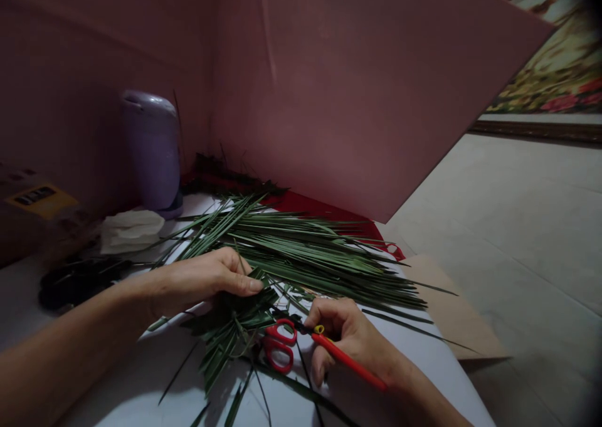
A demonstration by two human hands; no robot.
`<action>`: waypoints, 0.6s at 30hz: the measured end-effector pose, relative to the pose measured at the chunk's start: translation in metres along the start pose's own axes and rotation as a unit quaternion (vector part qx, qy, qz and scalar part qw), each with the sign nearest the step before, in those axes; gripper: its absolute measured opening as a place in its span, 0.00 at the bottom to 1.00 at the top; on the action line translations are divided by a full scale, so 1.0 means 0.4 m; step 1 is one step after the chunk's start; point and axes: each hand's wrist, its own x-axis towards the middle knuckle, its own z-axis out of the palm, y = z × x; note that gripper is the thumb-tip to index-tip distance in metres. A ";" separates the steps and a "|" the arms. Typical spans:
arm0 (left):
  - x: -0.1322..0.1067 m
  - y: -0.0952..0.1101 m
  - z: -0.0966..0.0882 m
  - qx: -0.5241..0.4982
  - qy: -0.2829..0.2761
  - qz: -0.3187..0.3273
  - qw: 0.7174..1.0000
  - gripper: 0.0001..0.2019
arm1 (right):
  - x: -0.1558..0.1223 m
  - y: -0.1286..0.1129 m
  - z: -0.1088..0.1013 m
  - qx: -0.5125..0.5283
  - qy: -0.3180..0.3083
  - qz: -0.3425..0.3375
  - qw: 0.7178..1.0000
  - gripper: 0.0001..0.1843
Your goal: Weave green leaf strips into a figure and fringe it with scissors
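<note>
My left hand (221, 273) is closed on a folded bunch of green palm leaves (226, 339), thumb pressed on top. Its pointed leaf ends fan down toward the table. Just to the right, my right hand (350, 336) grips red-handled pliers (350, 362). Their dark head points left at the leaves, with a small yellow part near the fingers; whether the jaws touch a leaf I cannot tell. Between the hands lie scissors with red handle loops (279, 355), their blades mostly hidden. Loose leaf strips (239, 402) are scattered below the bunch.
A big pile of long green leaves (310, 245) spreads across the white table (155, 377). At the back left stand a purple container (153, 151) and a folded white cloth or tissue (132, 231). A dark object (79, 279) lies at left. A pink panel (338, 94) rises behind.
</note>
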 end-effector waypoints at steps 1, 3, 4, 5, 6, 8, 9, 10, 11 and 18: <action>0.001 0.000 -0.001 -0.008 -0.003 -0.016 1.000 0.17 | 0.000 0.002 0.000 0.001 -0.001 0.000 1.000 0.20; 0.003 -0.001 -0.005 -0.013 -0.010 -0.025 1.000 0.17 | 0.003 0.007 0.001 -0.002 0.002 -0.006 1.000 0.21; 0.005 -0.001 -0.006 -0.011 -0.012 -0.020 1.000 0.18 | 0.004 0.010 0.000 -0.006 0.004 -0.011 1.000 0.21; 0.007 -0.002 -0.008 -0.010 -0.014 -0.016 1.000 0.18 | 0.005 0.012 0.000 -0.010 0.008 -0.015 1.000 0.22; 0.009 -0.003 -0.009 -0.012 -0.015 -0.013 1.000 0.18 | 0.006 0.013 0.000 -0.016 0.010 -0.017 1.000 0.23; 0.011 -0.003 -0.010 -0.018 -0.020 -0.014 1.000 0.18 | 0.007 0.013 -0.001 -0.030 0.011 -0.019 0.999 0.23; 0.011 -0.003 -0.011 -0.019 -0.018 -0.016 1.000 0.18 | 0.007 0.011 -0.001 -0.035 0.005 -0.018 0.999 0.23; 0.011 -0.002 -0.010 -0.018 -0.014 -0.016 1.000 0.17 | 0.006 0.008 -0.002 -0.038 -0.003 -0.014 0.999 0.22; 0.010 -0.001 -0.010 -0.015 -0.010 -0.015 1.000 0.17 | 0.005 0.004 -0.004 -0.041 -0.013 -0.011 0.999 0.21; 0.005 -0.003 -0.004 -0.016 -0.012 -0.048 0.999 0.17 | -0.006 -0.021 -0.019 -0.160 -0.015 -0.045 0.986 0.22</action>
